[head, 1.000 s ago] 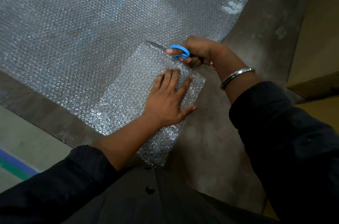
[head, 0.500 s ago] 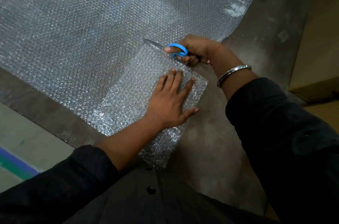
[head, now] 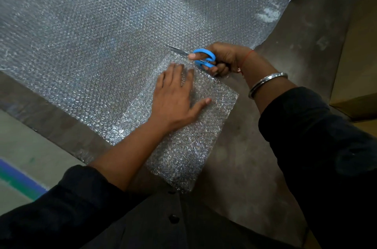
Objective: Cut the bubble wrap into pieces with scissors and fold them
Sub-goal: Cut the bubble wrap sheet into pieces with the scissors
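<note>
Slid upward, the left hand (head: 177, 99) presses flat, open, on folded bubble wrap (head: 189, 138); right hand (head: 223, 59) grips scissors (head: 201, 57).

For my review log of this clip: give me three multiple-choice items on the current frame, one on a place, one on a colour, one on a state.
1. Where does the left hand lie?
A. on the folded wrap
B. on the box
C. in the air

2. What colour are the scissors' handles?
A. red
B. blue
C. black

3. What is the right hand doing?
A. resting empty
B. gripping the scissors
C. holding tape

Answers: 1 A, palm flat on the wrap; 2 B, bright blue loops; 3 B, fingers through the loops, blades over the sheet.
</note>
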A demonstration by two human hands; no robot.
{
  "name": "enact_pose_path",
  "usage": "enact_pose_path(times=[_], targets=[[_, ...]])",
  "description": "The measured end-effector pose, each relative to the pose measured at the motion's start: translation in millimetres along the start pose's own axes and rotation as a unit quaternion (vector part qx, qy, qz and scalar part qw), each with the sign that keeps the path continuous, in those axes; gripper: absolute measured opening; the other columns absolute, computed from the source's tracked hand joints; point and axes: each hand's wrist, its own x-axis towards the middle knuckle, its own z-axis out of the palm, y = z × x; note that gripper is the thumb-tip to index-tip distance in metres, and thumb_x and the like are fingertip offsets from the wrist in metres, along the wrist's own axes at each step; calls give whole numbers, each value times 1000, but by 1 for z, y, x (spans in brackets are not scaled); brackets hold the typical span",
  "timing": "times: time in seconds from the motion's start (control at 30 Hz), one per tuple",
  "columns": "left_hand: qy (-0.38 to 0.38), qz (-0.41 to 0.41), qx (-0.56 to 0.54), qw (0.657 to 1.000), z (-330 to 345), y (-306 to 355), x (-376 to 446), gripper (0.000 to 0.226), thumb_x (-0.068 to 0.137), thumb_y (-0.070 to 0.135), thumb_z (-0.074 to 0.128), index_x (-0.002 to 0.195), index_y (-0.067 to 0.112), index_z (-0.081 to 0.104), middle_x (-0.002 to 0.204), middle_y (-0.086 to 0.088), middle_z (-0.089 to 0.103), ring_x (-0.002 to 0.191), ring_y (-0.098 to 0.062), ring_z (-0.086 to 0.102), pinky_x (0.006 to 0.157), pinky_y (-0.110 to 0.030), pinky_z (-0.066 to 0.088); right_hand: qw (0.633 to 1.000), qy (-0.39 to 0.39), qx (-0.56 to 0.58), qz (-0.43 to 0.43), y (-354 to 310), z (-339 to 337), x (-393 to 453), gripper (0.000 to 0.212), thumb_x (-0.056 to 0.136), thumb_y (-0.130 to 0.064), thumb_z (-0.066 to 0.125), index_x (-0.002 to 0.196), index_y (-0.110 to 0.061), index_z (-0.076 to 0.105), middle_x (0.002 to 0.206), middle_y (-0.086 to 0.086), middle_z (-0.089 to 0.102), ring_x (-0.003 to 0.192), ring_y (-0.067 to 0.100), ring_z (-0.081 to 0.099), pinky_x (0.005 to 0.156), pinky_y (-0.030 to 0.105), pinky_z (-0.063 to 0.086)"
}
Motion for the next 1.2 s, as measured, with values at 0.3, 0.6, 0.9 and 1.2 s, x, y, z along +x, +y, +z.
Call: enact_pose_path(times=[0.3,0.6,0.9,1.2], targets=[[-28,-1,53,998,14,-31,16,108,92,93,6,172,20,-5,179,-17,-8,164,-38,-13,132,-56,-5,1000,1,-19,11,-8,-4,-2,66,86,-70,71,50,-17,51,47,2,42,36,8,22,43,19,13],[-23,1,53,998,15,-32,15,107,93,92,4,172,19,-5,178,-18,-8,164,-38,-13,133,-58,-1,999,36,-28,-14,-3,0,4,69,72,-78,78,55,-16,53,49,3,43,41,13,23,45,20,17],[-26,2,49,998,16,-32,14,108,93,92,4,172,19,-5,178,-18,-9,164,-38,-15,133,-57,-3,999,36,-6,-23,-5,3,14,63,85,-68,77,58,-16,55,50,3,45,40,13,23,46,19,18],[-22,3,44,999,17,-33,13,106,95,91,5,172,19,-5,178,-18,-9,164,-38,-15,133,-56,-5,999,36,4,-39,0,5,21,61,79,-69,82,63,-17,53,55,5,43,43,14,25,47,23,15]])
